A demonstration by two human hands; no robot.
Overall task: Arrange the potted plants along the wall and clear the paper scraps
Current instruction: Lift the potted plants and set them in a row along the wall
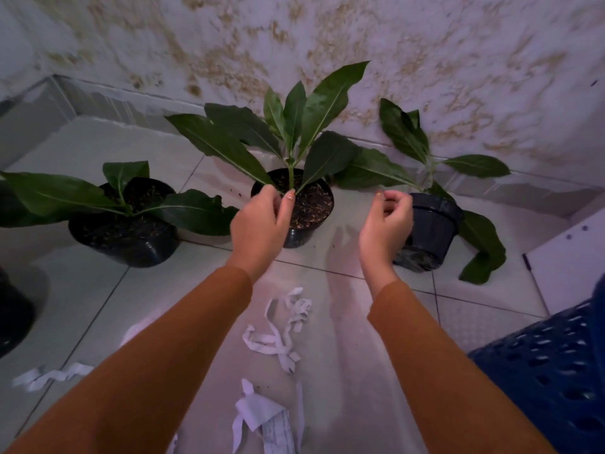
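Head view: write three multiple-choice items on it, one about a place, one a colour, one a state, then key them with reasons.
1. Where do the paper scraps lie?
A. On the floor between the arms
B. In the basket
C. In a pot

2. What colour is the basket?
A. Red
B. Blue
C. White

3. What is the left hand doing?
A. Lifting a scrap
B. Resting flat on the floor
C. Touching the middle pot at its near rim, by the stem

Answers:
1. A: white strips are strewn on the tiles below the hands, with a few more at left.
2. B: the perforated basket at lower right is blue.
3. C: its fingers sit at the base of the stem; the right hand hangs loosely curled, holding nothing that shows.
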